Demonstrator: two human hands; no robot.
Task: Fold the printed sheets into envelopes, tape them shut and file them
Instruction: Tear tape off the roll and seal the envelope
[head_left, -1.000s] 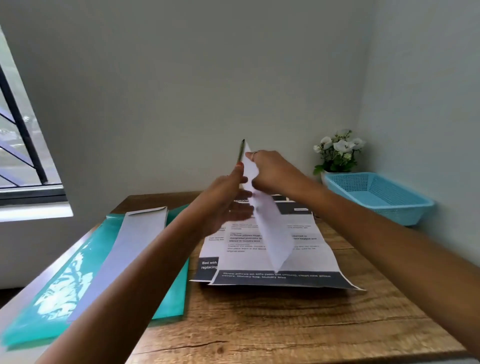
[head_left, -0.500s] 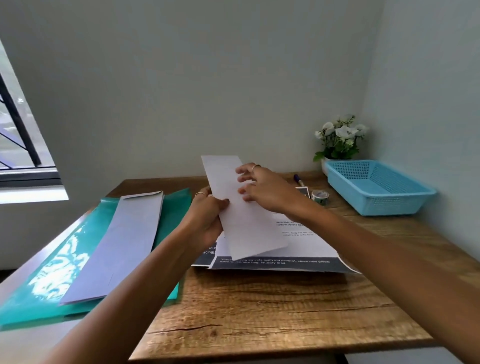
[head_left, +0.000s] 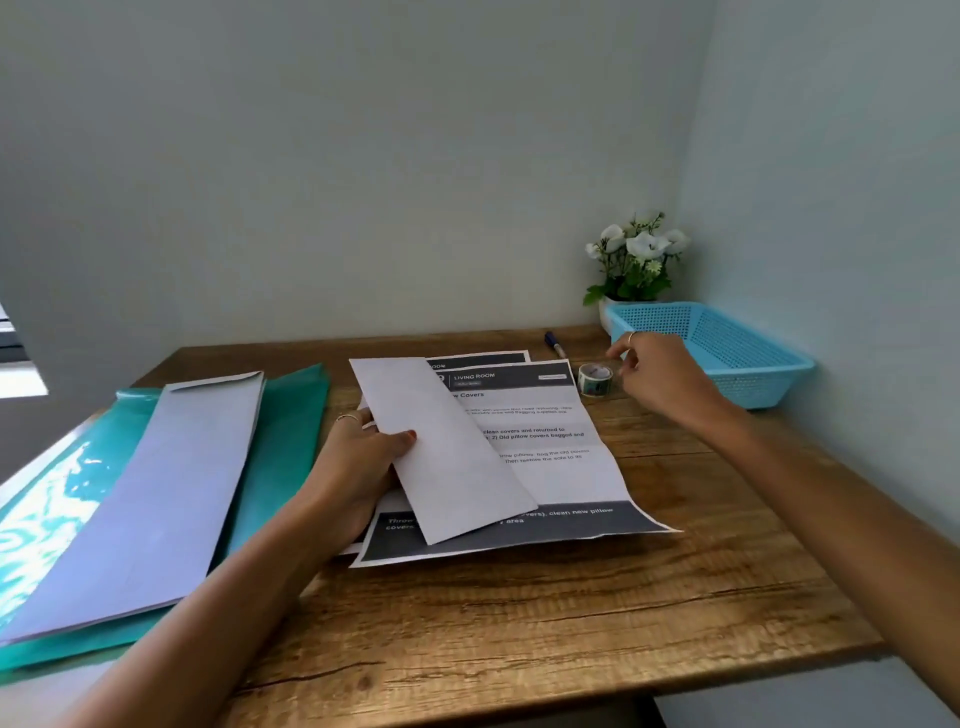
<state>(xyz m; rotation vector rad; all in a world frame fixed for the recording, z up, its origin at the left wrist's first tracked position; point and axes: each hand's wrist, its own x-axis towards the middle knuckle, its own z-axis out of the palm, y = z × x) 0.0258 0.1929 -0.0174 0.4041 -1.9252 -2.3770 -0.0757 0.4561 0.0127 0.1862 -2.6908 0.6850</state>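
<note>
A white envelope (head_left: 447, 452) lies slanted over a stack of printed sheets (head_left: 561, 467) in the middle of the wooden table. My left hand (head_left: 358, 462) pinches its left edge, thumb on top. My right hand (head_left: 660, 371) hovers at the back right with its fingers apart, just right of a small patterned tape roll (head_left: 595, 378), apart from it and holding nothing. A pile of long white envelopes (head_left: 171, 478) rests on a teal plastic folder (head_left: 285, 441) at the left.
A blue mesh basket (head_left: 727, 348) stands at the back right against the wall, with a pot of white flowers (head_left: 636, 265) behind it. A dark marker (head_left: 555, 344) lies near the back edge. The table's front edge is close to me.
The envelope came down from upright in both hands to lying flat on the printed sheets. My right hand let go of it and moved right to the tape roll.
</note>
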